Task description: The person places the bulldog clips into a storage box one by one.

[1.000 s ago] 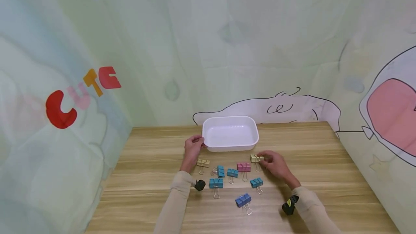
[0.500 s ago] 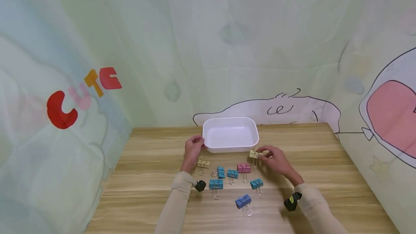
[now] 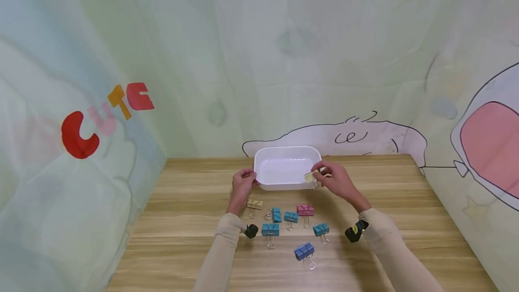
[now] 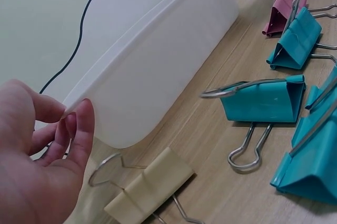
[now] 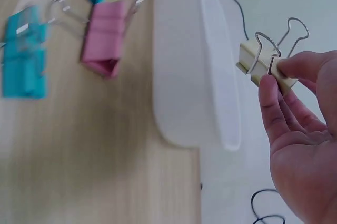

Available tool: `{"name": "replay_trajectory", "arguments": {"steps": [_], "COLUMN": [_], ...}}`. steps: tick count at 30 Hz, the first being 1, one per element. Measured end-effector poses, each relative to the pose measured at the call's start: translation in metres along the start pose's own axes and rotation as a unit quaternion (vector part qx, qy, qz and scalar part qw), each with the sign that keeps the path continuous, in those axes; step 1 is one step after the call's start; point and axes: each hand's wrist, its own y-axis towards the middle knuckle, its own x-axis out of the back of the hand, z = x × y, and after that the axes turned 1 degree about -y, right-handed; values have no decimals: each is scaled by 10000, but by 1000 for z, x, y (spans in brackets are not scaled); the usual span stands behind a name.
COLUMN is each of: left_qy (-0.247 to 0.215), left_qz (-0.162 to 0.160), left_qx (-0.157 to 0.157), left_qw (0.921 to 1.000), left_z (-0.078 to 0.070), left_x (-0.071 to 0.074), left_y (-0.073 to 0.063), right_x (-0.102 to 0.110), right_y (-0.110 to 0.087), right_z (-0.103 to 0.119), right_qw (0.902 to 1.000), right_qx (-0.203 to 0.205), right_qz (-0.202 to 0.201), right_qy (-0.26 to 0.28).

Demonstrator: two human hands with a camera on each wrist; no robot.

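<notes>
While the left hand (image 3: 242,186) pinched the left rim of one white tray (image 3: 279,168), the right hand (image 3: 334,181) gripped one cream binder clip (image 3: 310,176), raised at the tray's right front corner; one pink clip (image 3: 305,211) and four teal clips (image 3: 270,229) lay between the hands, nearer the wearer. Advisable, by judgement: tray steadied, clip kept clear of rim, lowered gently.

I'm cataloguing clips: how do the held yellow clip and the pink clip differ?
The yellow clip is pale; the pink clip is stronger in colour. The yellow clip is pinched in the right grip; the pink clip rests on the table. In the head view, the yellow clip overlaps the tray's front right corner; the pink clip stands apart from it. Both are binder clips.
</notes>
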Motion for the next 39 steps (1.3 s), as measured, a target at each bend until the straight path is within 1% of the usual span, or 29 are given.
{"name": "replay_trajectory", "arguments": {"steps": [6, 9, 13, 18, 22, 27, 35, 39], "left_qy": [55, -2, -126, -92, 8, 59, 16, -3], "left_qz": [9, -4, -19, -40, -22, -16, 33, 24], "left_qx": [19, -4, -78, -43, 9, -42, -31, -47], "left_qw": [10000, 10000, 9999, 9999, 10000, 10000, 10000, 10000], "left_z": [1, 3, 6, 5, 4, 1, -2, -2], "left_x": [-2, -3, -4, -4, -4, -2, -1, -1], "left_y": [-1, 0, 1, -1, 0, 2, 0, -1], "right_x": [-5, -7, -9, -9, -4, 6, 21, 24], "right_y": [23, 31, 37, 40, 39, 35, 18, 7], "right_z": [13, 19, 23, 25, 25, 28, 27, 27], "right_qw": [9998, 9997, 9995, 9995, 9997, 9997, 9990, 9984], "right_qx": [23, -69, -136, -81, -56, -8, 146, 326], "right_qz": [-156, -217, -282, -269, -248, -195, -148, -91], "right_qy": [91, 91, 103, 162, 35, -178, -406, -452]}}
